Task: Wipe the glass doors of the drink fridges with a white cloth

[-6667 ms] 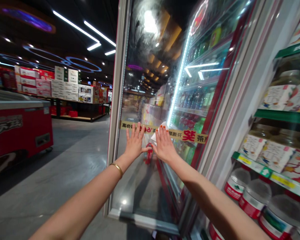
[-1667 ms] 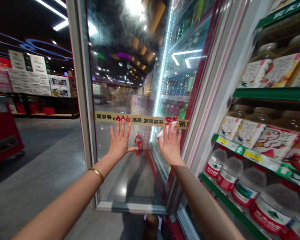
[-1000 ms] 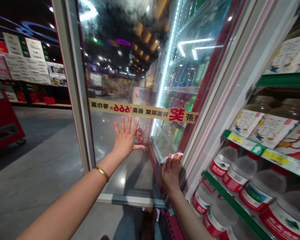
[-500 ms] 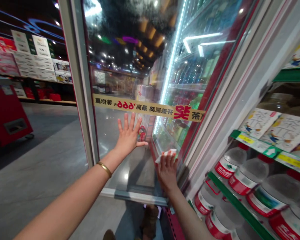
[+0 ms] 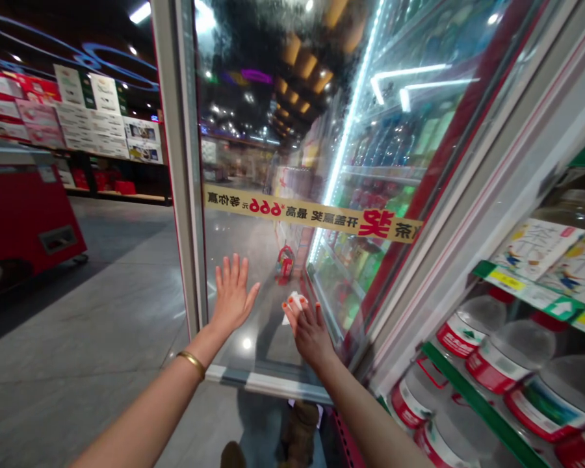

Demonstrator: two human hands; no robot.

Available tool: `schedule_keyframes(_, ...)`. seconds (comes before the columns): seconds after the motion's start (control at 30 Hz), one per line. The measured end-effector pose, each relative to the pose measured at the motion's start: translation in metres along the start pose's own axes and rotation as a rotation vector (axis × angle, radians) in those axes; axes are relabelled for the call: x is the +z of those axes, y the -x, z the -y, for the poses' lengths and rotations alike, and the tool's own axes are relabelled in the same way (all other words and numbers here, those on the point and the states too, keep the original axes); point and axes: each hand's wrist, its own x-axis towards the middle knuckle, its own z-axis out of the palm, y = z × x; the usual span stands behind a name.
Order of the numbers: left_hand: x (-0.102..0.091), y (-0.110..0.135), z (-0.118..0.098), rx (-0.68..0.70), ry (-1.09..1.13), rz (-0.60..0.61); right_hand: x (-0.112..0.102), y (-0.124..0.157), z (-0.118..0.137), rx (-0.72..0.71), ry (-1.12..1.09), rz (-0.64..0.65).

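The left hand [image 5: 233, 294] lies flat and wide on the lower pane of the glass door [image 5: 253, 130], fingers spread, with a thin gold bangle [image 5: 192, 361] on its wrist. Just beside it, the right hand [image 5: 311, 331] pins a small crumpled white cloth [image 5: 294, 304] against the same pane under its fingertips, low down near the bottom rail. The glass is smooth and glossy, misted higher up, set in a pale metal frame [image 5: 180, 162]. A yellow paper strip [image 5: 312, 213] with red print crosses the door above both hands. To the right, clear plastic water bottles [image 5: 468, 325] with red labels stand on a green-edged shelf [image 5: 468, 383]. Well off to the left, a boxy red chest freezer [image 5: 29, 221] sits on the polished grey floor [image 5: 102, 312].
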Motion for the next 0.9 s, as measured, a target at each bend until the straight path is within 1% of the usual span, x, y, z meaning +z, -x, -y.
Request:
schedule_keyframes(0.03,0.000,0.004,0.001,0.000,0.000,0.003,0.002,-0.013,0.003,-0.061,-0.019,0.016)
schedule_keyframes(0.07,-0.001,0.008,0.002,-0.003,0.000,0.007,0.002,-0.028,0.002,-0.086,-0.028,0.021)
schedule_keyframes(0.1,-0.002,0.012,0.004,-0.010,0.000,0.009,0.000,-0.043,-0.003,-0.064,-0.021,0.011)
schedule_keyframes(0.13,-0.004,0.015,0.007,-0.022,0.001,0.009,-0.004,-0.055,-0.011,0.000,0.001,-0.011)
schedule_keyframes(0.17,-0.006,0.020,0.009,-0.038,0.001,0.005,-0.008,-0.062,-0.019,0.095,0.038,-0.041)
schedule_keyframes(0.2,-0.008,0.025,0.012,-0.057,-0.001,-0.002,-0.013,-0.064,-0.025,0.201,0.079,-0.072)
schedule_keyframes(0.23,-0.010,0.030,0.015,-0.076,-0.003,-0.009,-0.017,-0.059,-0.028,0.296,0.118,-0.099)
schedule_keyframes(0.27,-0.011,0.035,0.017,-0.091,-0.006,-0.016,-0.019,-0.048,-0.027,0.341,0.140,-0.111)
schedule_keyframes(0.3,-0.012,0.040,0.019,-0.102,-0.009,-0.020,-0.020,-0.035,-0.022,0.321,0.138,-0.104)
schedule_keyframes(0.33,-0.013,0.044,0.020,-0.107,-0.012,-0.021,-0.018,-0.021,-0.014,0.250,0.118,-0.084)
schedule_keyframes(0.4,-0.014,0.051,0.020,-0.107,-0.019,-0.018,-0.009,-0.006,0.011,0.034,0.054,-0.034)
schedule_keyframes(0.43,-0.015,0.053,0.020,-0.105,-0.023,-0.015,-0.004,-0.008,0.024,-0.061,0.025,-0.012)
schedule_keyframes(0.47,-0.016,0.054,0.019,-0.103,-0.026,-0.012,0.001,-0.018,0.036,-0.124,0.005,0.003)
schedule_keyframes(0.53,-0.018,0.055,0.016,-0.100,-0.033,-0.008,0.006,-0.056,0.048,-0.152,-0.008,0.010)
schedule_keyframes(0.6,-0.020,0.054,0.013,-0.098,-0.038,-0.005,0.006,-0.099,0.046,-0.113,-0.003,-0.010)
schedule_keyframes(0.63,-0.022,0.054,0.012,-0.097,-0.040,-0.005,0.005,-0.114,0.042,-0.066,0.008,-0.033)
schedule_keyframes(0.67,-0.023,0.053,0.011,-0.097,-0.043,-0.005,0.003,-0.122,0.037,-0.003,0.024,-0.061)
schedule_keyframes(0.7,-0.024,0.052,0.011,-0.097,-0.046,-0.005,0.002,-0.123,0.033,0.062,0.044,-0.092)
schedule_keyframes(0.73,-0.024,0.051,0.011,-0.098,-0.050,-0.006,0.002,-0.116,0.031,0.101,0.058,-0.116)
schedule_keyframes(0.77,-0.024,0.050,0.011,-0.096,-0.053,-0.007,0.003,-0.105,0.031,0.095,0.061,-0.127)
schedule_keyframes(0.8,-0.024,0.048,0.012,-0.092,-0.056,-0.007,0.004,-0.092,0.033,0.042,0.054,-0.125)
schedule_keyframes(0.83,-0.024,0.047,0.013,-0.086,-0.058,-0.008,0.006,-0.080,0.036,-0.049,0.037,-0.111)
schedule_keyframes(0.87,-0.023,0.045,0.014,-0.079,-0.058,-0.009,0.008,-0.071,0.040,-0.151,0.017,-0.092)
schedule_keyframes(0.9,-0.023,0.044,0.015,-0.072,-0.057,-0.011,0.010,-0.069,0.045,-0.238,0.001,-0.073)
